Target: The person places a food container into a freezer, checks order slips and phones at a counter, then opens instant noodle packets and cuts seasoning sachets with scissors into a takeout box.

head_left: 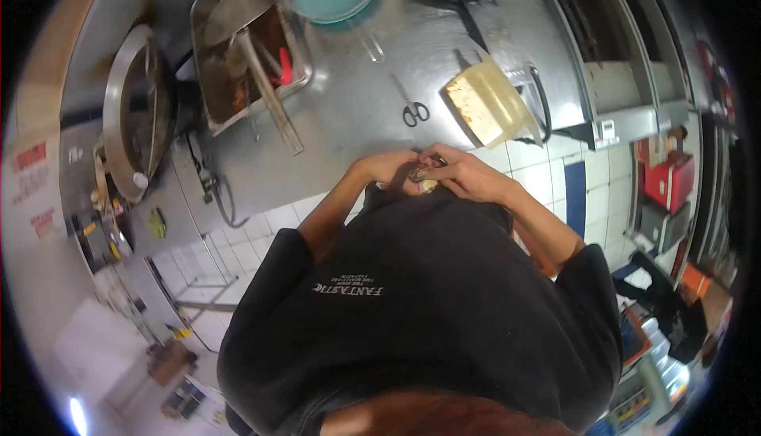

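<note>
Small bundle [429, 185]: frame centre, before your shirt [412, 254]; likely light, soft, best pinched mid-body.
Right hand [466, 175]: your fingers pinch it.
Left hand [395, 166]: beside it, your grip unclear.

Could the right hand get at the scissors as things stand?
Probably yes. The scissors lie on the steel counter just ahead, with nothing visible in the way. The right hand is holding a small item, though, so it would likely need freeing first.
</note>
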`<state>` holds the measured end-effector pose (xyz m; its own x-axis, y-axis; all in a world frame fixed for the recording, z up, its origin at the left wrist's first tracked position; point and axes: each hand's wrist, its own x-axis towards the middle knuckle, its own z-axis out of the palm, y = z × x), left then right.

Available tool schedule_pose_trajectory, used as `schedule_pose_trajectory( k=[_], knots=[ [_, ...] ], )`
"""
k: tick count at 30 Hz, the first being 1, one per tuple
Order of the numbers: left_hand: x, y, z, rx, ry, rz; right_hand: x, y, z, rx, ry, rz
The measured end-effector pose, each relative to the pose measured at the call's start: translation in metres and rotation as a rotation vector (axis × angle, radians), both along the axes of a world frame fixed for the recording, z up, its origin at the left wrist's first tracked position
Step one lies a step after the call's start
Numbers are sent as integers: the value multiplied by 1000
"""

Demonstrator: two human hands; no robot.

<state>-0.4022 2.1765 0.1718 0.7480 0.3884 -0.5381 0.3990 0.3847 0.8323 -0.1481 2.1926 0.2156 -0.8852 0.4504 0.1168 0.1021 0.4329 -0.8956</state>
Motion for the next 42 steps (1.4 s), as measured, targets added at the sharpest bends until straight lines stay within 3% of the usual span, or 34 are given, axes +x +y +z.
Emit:
schedule_pose_trajectory(
  k=[1,3,4,6,11,13,15,17,19,21,24,26,28,30,34,37,40,42],
  knots=[
    [1,5,14,-166,174,-58,-3,2,-3,2,4,36],
    [-4,-8,-19,-138,81,-72,-6,-1,-5,-81,-140,0],
    [-4,-14,-26,70,-32,13,-7,0,-4,-83,-146,20],
    [-8,-14,-31,104,-37,58,-9,1,-2,117,-110,44],
    [-3,-7,-19,210,-19,-27,-16,8,-15,174,-315,173],
    [-4,-4,-4,67,23,-25,-12,11,-13,152,-238,190],
    [-4,-9,-17,127,-66,15,-7,16,-10,65,-212,173],
    [-7,-6,-18,89,47,-23,-8,21,-14,-21,-138,204],
    [-3,-5,-23,151,-78,-32,-13,15,-13,-38,-90,170],
    [-3,-4,-9,22,84,-17,-13,6,-1,26,-244,118],
    [4,1,10,66,161,-36,-18,5,-6,176,-324,143],
    [3,-5,-24,107,90,-49,-22,7,-10,192,-370,198],
    [2,-1,-19,155,23,-61,-20,14,-16,216,-412,252],
    [-1,-4,-8,50,54,16,-13,17,-17,140,-145,201],
    [-6,-10,-35,75,65,18,-12,23,-13,93,-158,212],
    [-6,-7,-42,254,-30,-18,-15,24,-17,64,-111,175],
    [-6,-8,-35,159,0,26,-15,16,-23,23,-51,102],
    [-5,-1,-29,-138,97,-85,-15,18,-24,53,50,99]
  ],
)
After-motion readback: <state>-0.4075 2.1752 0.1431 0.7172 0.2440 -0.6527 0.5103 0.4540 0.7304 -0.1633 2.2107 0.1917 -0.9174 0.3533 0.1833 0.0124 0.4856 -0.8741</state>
